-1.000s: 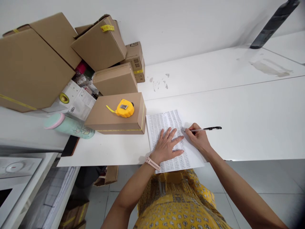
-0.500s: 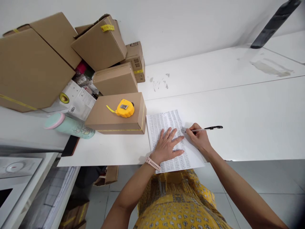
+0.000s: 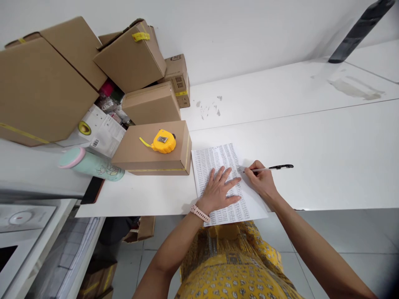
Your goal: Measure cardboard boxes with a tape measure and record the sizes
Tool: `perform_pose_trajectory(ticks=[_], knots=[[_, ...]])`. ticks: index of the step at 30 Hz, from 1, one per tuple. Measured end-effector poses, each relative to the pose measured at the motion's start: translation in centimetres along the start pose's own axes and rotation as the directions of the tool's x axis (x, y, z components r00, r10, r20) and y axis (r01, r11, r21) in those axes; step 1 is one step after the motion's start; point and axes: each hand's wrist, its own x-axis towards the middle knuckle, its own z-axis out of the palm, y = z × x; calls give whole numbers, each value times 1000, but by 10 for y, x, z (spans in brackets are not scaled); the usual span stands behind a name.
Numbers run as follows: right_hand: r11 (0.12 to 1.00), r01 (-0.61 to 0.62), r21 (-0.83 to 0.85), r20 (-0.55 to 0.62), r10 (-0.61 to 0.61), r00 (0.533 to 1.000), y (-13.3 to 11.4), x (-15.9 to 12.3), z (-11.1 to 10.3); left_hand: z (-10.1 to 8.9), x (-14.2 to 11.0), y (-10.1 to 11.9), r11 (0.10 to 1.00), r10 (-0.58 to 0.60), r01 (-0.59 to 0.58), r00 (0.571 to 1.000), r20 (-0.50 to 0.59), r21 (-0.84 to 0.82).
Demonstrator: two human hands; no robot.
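Observation:
A sheet of paper (image 3: 204, 160) covered in columns of small writing lies at the front edge of the white table. My left hand (image 3: 220, 191) rests flat on it with the fingers spread. In my right hand (image 3: 260, 178) is a pen (image 3: 276, 167) with a clear barrel and a black cap on its rear end. The pen's tip is at the right side of the last written column, over the white margin. The writing is too small to read.
Left of the paper, a cardboard box (image 3: 149, 162) carries a yellow tape measure (image 3: 164, 141). Beyond it are more cardboard boxes (image 3: 131, 58) and a mint-green bottle (image 3: 96, 165), tilted in view. A dark bottle (image 3: 358, 35) stands far right. The white table (image 3: 311, 145) meets the wall behind.
My right hand and the pen have shifted very slightly to the right. My left hand stays flat on the paper.

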Motion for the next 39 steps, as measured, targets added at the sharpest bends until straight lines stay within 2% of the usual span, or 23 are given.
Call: perform_pose_trajectory(ticks=[39], knots=[[1000,-18,-1,-3,18,1000,-1,0,-1,-2,0,2,1000,-2,2,1000,-2,-25]])
